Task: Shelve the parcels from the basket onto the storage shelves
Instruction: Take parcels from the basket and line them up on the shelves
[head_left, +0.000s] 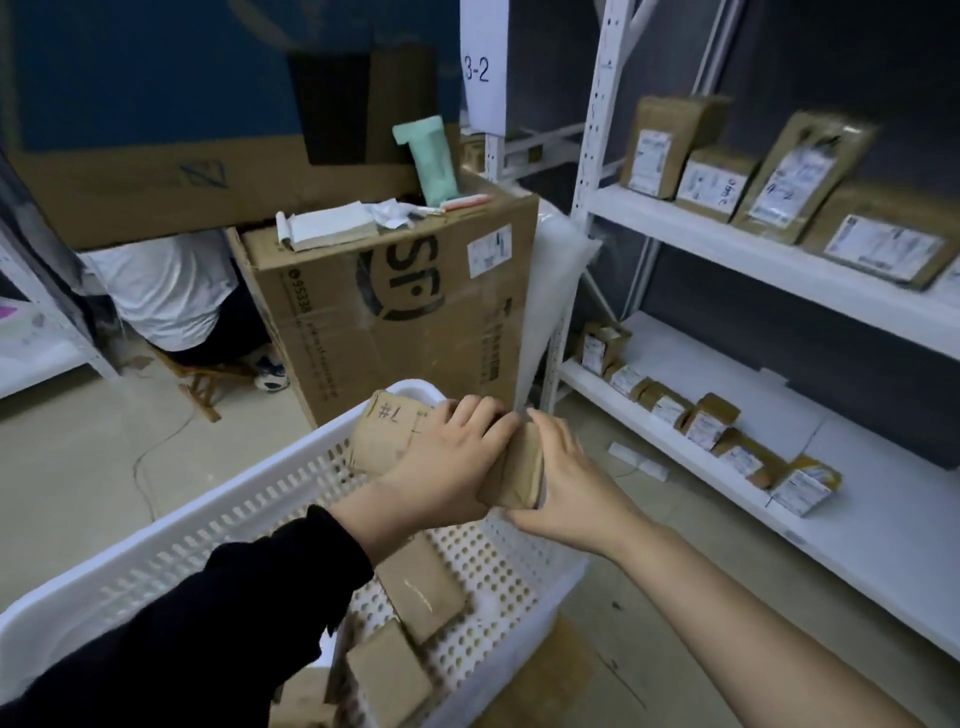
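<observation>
A brown cardboard parcel (382, 431) with "7#" written on it is held above the far end of the white perforated basket (218, 525). My left hand (447, 457) grips it from above, fingers curled over its top. My right hand (566, 483) holds its right end, where brown paper (514, 478) shows between both hands. More brown parcels (421, 587) lie inside the basket. White storage shelves (779, 265) stand on the right, with labelled parcels (800, 176) on the upper level and small ones (706, 421) on the lower level.
A large brown carton (395, 306) with papers and a green packet on top stands right behind the basket. A seated person in a white shirt (171, 296) is at the left. A white strip (636, 461) lies on the floor near the shelf.
</observation>
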